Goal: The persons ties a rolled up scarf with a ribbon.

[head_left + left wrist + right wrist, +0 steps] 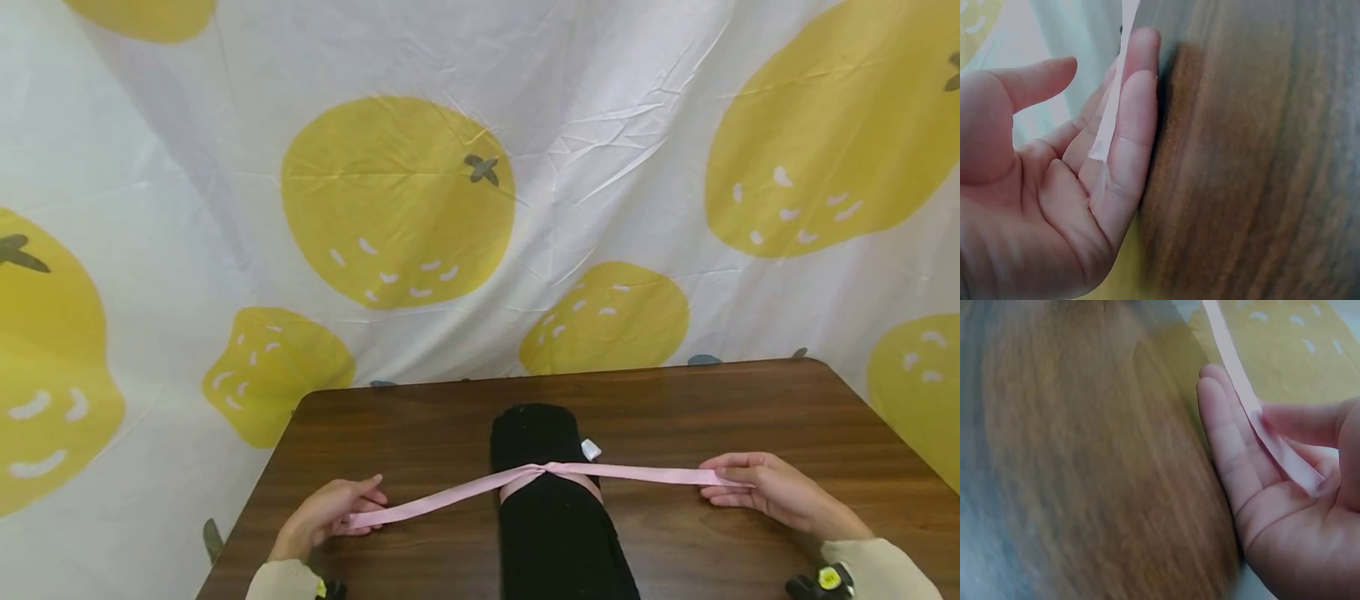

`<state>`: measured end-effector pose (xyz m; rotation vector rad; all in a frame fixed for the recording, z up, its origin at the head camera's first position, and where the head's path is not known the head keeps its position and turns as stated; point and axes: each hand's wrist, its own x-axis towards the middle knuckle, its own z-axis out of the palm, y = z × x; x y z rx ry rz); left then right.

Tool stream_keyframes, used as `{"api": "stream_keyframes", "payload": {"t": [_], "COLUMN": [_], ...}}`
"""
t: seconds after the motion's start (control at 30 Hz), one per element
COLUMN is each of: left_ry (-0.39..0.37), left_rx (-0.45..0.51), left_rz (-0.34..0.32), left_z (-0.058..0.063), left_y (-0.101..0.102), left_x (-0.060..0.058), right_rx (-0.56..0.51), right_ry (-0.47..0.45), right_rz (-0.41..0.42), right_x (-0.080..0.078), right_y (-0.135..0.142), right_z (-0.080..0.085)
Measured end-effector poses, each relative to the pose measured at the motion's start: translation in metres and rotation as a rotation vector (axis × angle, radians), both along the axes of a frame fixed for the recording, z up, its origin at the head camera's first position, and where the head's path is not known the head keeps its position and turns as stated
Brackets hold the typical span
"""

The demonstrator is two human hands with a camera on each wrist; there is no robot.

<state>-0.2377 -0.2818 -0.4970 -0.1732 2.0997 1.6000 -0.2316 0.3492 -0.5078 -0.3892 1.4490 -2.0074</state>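
A black rolled-up cloth bundle (555, 533) lies lengthwise on the table with a pink ribbon (450, 497) around it. On top of the bundle the ribbon crosses over itself, and its two ends stretch out to either side. At the left, my left hand (330, 514) has the ribbon's end lying across its fingers; the thumb stands raised, apart from the ribbon, in the left wrist view. My right hand (780, 493) pinches the other end between thumb and fingers, and the ribbon's tip lies over the palm in the right wrist view.
The brown wood-grain table (405, 433) has rounded far corners. A small white tag (591, 450) sticks out at the bundle's right side. Behind the table hangs a white curtain (600, 167) printed with yellow fruit.
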Motion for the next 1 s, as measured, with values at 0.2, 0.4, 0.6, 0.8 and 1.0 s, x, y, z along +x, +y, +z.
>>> {"api": "stream_keyframes", "payload": {"t": [0.2,0.4,0.6,0.8,1.0], "left_ry": [-0.016,-0.024,-0.028,-0.031,-0.046], "left_rx": [-0.001,-0.012,0.002,0.006,-0.01], "left_rz": [-0.001,0.011,0.019,0.03,0.058], "left_z": [-0.005,-0.008,-0.011,-0.011,-0.01], "left_y": [0.0,-0.003,-0.006,-0.005,-0.003], "left_x": [0.001,0.001,0.001,-0.001,-0.003], "right_rx": [-0.087,-0.137,-0.178,-0.221,-0.248], "right_ry": [-0.021,-0.071,-0.074,-0.094,-0.106], "right_rz": [0.053,0.086,0.098,0.099,0.111], "right_x": [-0.001,-0.003,-0.003,-0.003,-0.005], "right_y": [0.007,0.008,0.007,0.009,0.011], "right_z": [-0.006,-0.014,-0.015,-0.012,-0.012]}}
